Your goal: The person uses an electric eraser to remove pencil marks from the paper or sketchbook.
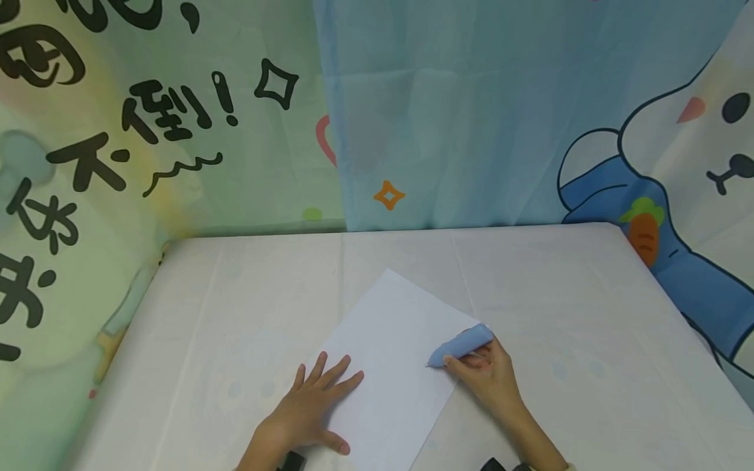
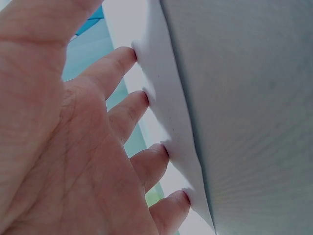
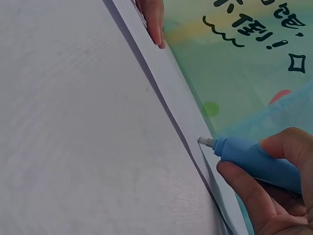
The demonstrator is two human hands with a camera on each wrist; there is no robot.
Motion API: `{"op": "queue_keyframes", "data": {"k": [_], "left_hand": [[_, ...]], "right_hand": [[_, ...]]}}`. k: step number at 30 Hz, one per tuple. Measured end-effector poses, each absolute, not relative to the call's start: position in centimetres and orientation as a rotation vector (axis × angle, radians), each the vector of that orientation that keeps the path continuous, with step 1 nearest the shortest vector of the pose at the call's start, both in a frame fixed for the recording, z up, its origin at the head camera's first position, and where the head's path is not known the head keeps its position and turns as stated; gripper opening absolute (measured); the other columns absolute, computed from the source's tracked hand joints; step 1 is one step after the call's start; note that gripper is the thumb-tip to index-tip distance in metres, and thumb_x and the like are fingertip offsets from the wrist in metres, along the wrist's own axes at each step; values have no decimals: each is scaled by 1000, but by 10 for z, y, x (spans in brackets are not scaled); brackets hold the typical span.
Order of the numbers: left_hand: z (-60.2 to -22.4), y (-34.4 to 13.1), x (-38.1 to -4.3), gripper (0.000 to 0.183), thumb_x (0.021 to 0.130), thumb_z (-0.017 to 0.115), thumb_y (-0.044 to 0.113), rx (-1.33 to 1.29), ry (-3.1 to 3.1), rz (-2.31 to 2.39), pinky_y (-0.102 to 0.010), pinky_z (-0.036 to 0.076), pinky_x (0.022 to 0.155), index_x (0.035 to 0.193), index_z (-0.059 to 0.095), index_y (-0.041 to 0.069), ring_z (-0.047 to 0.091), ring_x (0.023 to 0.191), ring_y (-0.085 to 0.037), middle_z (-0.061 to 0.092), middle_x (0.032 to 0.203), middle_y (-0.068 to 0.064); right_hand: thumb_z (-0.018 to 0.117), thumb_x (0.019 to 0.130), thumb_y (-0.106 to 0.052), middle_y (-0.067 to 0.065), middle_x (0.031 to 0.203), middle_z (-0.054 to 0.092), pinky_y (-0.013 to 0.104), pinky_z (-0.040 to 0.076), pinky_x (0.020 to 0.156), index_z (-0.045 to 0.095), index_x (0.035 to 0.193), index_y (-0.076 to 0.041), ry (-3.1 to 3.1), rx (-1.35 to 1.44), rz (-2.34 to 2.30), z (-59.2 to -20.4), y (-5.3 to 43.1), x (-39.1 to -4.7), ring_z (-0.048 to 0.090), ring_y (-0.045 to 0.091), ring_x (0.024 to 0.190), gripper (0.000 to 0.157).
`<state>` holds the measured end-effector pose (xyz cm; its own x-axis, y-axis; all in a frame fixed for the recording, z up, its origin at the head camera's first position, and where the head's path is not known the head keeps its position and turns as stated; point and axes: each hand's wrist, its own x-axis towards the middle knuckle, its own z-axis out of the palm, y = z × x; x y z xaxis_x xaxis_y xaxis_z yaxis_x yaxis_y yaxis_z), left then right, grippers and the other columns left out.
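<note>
A sheet of white paper (image 1: 394, 340) lies turned at an angle on the white table. My left hand (image 1: 315, 405) rests at the sheet's left edge, fingers spread. In the left wrist view its fingertips (image 2: 128, 55) press on the paper (image 2: 168, 98). My right hand (image 1: 485, 369) grips a thick light-blue pen-shaped tool (image 1: 462, 343) by its body, over the sheet's right part. The right wrist view shows the tool's narrow pale tip (image 3: 206, 142) right at the paper's surface, with thumb and fingers around the blue barrel (image 3: 254, 159).
White cloth covers the table (image 1: 247, 314). Behind it hangs a printed curtain (image 1: 471, 118) with dark lettering on the left and a cartoon rabbit on the right. Dark pieces of the wrist gear (image 1: 292, 461) show at the bottom edge.
</note>
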<state>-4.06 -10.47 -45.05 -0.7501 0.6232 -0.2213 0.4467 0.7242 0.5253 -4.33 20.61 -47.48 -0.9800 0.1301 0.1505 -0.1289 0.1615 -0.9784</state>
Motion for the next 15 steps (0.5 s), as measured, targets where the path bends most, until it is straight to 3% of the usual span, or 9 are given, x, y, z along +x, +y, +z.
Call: {"op": "queue_keyframes", "data": {"k": [15], "left_hand": [[-451, -105, -41, 105, 61, 85, 46, 823, 2545, 640, -69, 11, 112, 151, 37, 21, 10, 147, -45, 24, 161, -9]], "right_hand": [[71, 74, 19, 14, 89, 61, 17, 57, 70, 45, 110, 19, -2237, 23, 1950, -474, 206, -42, 68, 6, 76, 44]]}}
